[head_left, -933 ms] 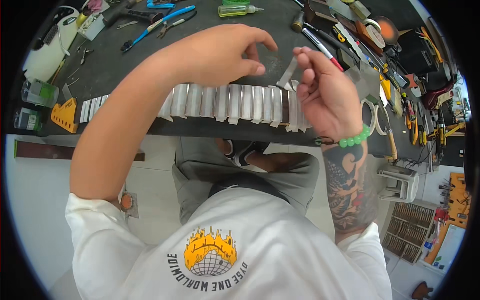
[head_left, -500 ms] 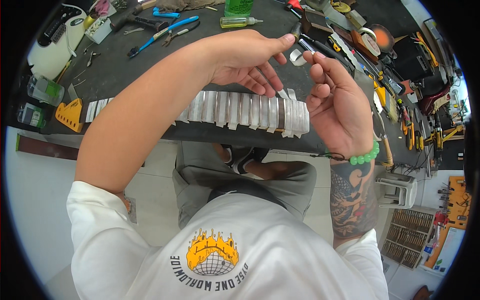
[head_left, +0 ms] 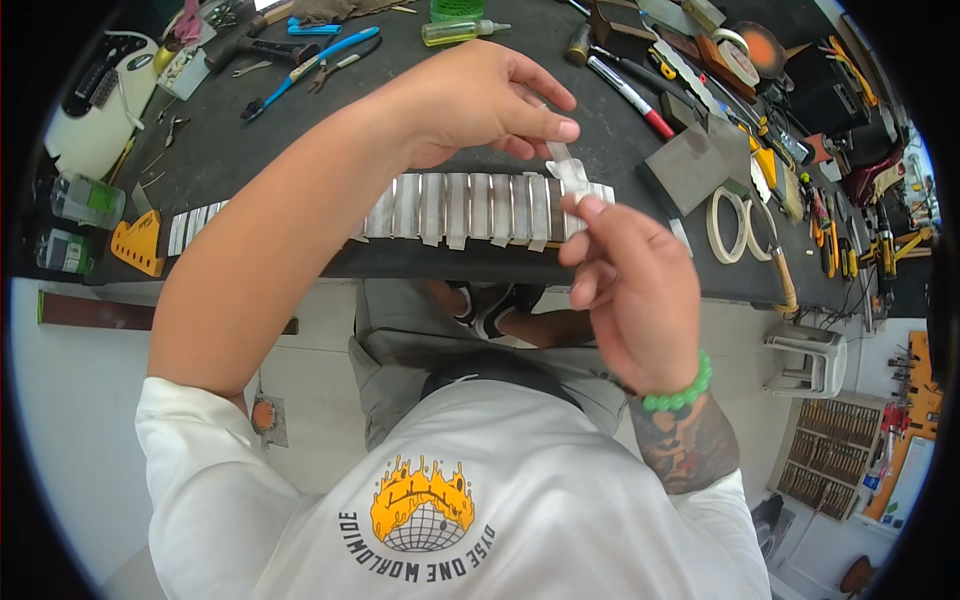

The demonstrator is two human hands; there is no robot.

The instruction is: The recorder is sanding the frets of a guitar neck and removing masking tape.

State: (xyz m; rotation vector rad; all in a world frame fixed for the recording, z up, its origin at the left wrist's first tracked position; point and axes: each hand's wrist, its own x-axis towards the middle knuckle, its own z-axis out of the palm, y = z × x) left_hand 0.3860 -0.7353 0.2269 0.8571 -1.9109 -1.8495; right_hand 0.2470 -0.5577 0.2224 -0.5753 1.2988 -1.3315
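Observation:
A guitar neck [head_left: 490, 205] lies across the bench near its front edge, its fretboard covered with pale strips of masking tape between the frets. Over its right end is a loose strip of masking tape [head_left: 568, 172]. My left hand [head_left: 480, 105] reaches in from beyond the neck, its thumb and fingers closed at the strip's upper end. The thumb and forefinger of my right hand [head_left: 645, 270] pinch the lower end, just at the fretboard. The other right fingers are curled. Part of the neck is hidden under my left forearm.
Right of the neck lie a flat grey plate [head_left: 690, 165], two masking tape rolls [head_left: 724, 226] and a marker [head_left: 632, 97]. Far left are a hammer [head_left: 265, 45], a blue-handled tool [head_left: 310, 68] and a yellow notched gauge [head_left: 138, 243]. A small bottle [head_left: 465, 33] lies at the back.
My right hand has moved left and nearer the fretboard, uncovering the plate, marker and tape rolls. My left hand has turned, its thumb now lower. The strip now stretches down to the neck's right end.

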